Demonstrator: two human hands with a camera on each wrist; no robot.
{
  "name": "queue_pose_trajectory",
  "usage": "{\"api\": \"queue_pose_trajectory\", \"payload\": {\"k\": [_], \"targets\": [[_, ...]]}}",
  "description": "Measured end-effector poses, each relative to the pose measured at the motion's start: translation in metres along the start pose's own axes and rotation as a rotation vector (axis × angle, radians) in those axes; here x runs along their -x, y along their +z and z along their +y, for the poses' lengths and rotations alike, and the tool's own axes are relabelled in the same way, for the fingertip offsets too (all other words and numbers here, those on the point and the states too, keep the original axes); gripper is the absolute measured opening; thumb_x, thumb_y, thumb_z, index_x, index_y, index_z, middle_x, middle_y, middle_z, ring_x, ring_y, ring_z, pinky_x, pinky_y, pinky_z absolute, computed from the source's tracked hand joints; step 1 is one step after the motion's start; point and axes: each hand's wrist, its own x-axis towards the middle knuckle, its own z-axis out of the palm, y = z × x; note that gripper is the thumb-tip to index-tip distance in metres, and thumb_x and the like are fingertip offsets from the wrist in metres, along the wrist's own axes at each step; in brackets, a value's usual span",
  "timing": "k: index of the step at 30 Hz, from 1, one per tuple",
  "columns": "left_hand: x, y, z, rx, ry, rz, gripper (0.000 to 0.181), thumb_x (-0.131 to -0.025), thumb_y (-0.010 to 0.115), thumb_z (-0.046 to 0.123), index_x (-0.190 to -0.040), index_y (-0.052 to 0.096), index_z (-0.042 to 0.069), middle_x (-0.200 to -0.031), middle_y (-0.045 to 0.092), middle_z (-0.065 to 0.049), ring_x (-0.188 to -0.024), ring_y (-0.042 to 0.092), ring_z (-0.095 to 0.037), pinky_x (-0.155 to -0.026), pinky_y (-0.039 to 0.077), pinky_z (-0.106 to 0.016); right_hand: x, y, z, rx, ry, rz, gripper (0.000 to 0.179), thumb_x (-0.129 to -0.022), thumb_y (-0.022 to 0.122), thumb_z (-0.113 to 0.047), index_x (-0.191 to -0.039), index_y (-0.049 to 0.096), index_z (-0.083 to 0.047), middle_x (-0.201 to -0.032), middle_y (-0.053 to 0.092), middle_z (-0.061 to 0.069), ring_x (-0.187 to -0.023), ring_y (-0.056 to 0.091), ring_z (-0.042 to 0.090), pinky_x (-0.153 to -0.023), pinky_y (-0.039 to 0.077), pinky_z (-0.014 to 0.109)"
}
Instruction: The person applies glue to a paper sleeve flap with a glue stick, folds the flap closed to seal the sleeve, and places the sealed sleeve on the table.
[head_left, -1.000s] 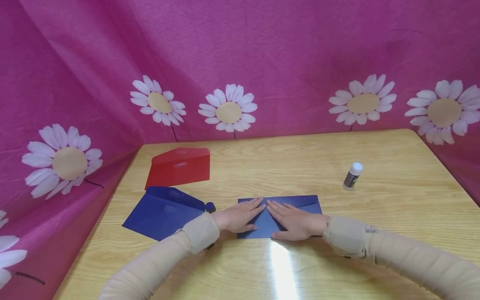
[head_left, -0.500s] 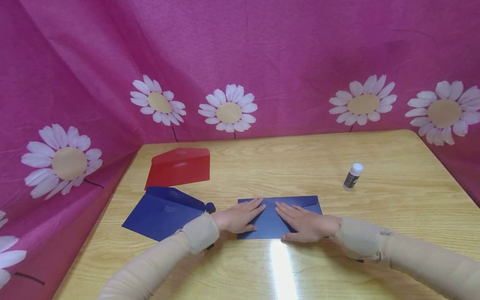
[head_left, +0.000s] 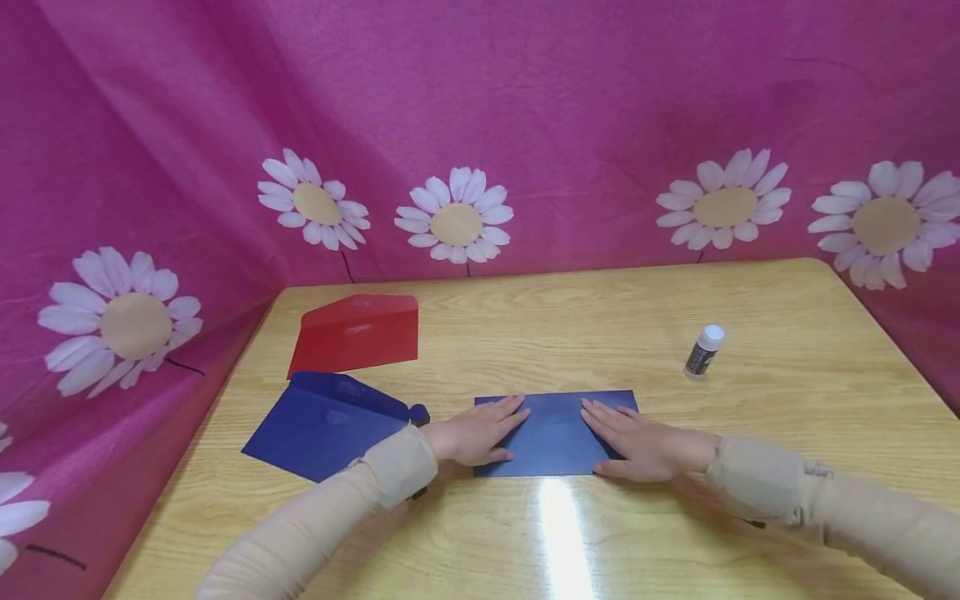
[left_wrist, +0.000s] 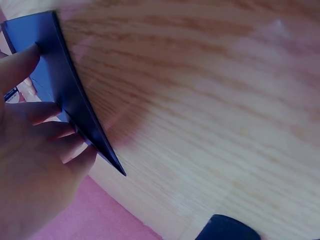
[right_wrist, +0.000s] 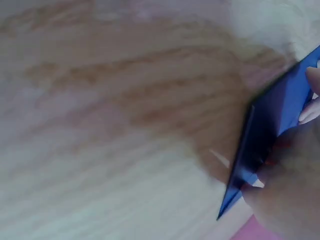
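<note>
A blue envelope (head_left: 555, 433) lies flat on the wooden table, its flap folded down. My left hand (head_left: 477, 432) rests on its left end with straight, spread fingers; in the left wrist view the thumb and fingertips touch the blue paper (left_wrist: 47, 65). At the right end my right hand (head_left: 637, 442) lies flat, fingers extended across the envelope and thumb near its front edge. The right wrist view shows that hand partly, over the dark end of the envelope (right_wrist: 260, 125). Neither hand grips anything.
Left of my hands lies a second blue envelope (head_left: 322, 429) with its flap up, partly under my left forearm in this view. A red envelope (head_left: 360, 337) is behind it. One glue stick (head_left: 703, 352) stands at the right. Pink flowered cloth (head_left: 570, 125) hangs behind the table.
My right hand has slid rightward along the blue envelope, from the middle to its right end, uncovering the centre. The left hand has stayed in place.
</note>
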Motion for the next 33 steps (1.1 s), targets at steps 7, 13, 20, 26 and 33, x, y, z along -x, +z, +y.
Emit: {"api": "queue_pose_trajectory", "payload": {"k": [7,13,20,26,33], "targets": [[-0.001,0.002,0.002,0.024,-0.027,0.085,0.062,-0.088,0.053,0.033,-0.138,0.028,0.006,-0.146,0.016,-0.01,-0.133,0.017,-0.019,-0.106,0.02,-0.032,-0.004,-0.011,0.002,-0.018,0.009,0.05,0.058,-0.089,0.051,-0.033,-0.134,0.035,0.0,-0.142,0.023,0.018,-0.127,0.027,0.035,-0.101,0.024,0.049],[0.002,0.002,0.011,-0.065,-0.071,0.191,0.054,-0.086,0.056,0.031,-0.132,0.041,0.007,-0.14,0.031,-0.013,-0.127,0.032,-0.022,-0.101,0.029,-0.036,-0.001,-0.007,0.002,0.205,-0.138,0.248,0.041,-0.084,0.059,-0.02,-0.117,0.053,0.004,-0.127,0.042,0.027,-0.111,0.047,0.038,-0.09,0.04,0.047],[0.014,0.008,0.028,-0.193,-0.011,0.306,0.037,-0.086,0.057,0.027,-0.118,0.056,0.008,-0.115,0.054,-0.008,-0.102,0.053,-0.019,-0.085,0.044,-0.032,0.013,0.004,-0.005,0.441,-0.305,0.447,0.036,-0.075,0.068,-0.016,-0.105,0.06,0.002,-0.112,0.054,0.024,-0.097,0.056,0.033,-0.079,0.048,0.041],[0.027,0.016,0.039,-0.223,0.059,0.346,0.022,-0.086,0.058,0.022,-0.103,0.064,0.01,-0.088,0.057,-0.001,-0.075,0.051,-0.012,-0.061,0.044,-0.022,0.022,0.011,-0.012,0.529,-0.315,0.458,0.028,-0.074,0.068,-0.012,-0.099,0.063,0.001,-0.105,0.058,0.021,-0.091,0.058,0.031,-0.074,0.049,0.039],[0.03,0.022,0.041,-0.264,0.006,0.343,0.015,-0.086,0.056,0.011,-0.099,0.064,0.008,-0.085,0.054,-0.003,-0.073,0.05,-0.012,-0.06,0.045,-0.021,0.028,0.017,-0.016,0.588,-0.274,0.462,0.027,-0.071,0.066,0.004,-0.098,0.063,0.002,-0.103,0.058,0.022,-0.089,0.059,0.031,-0.07,0.051,0.035]]}}
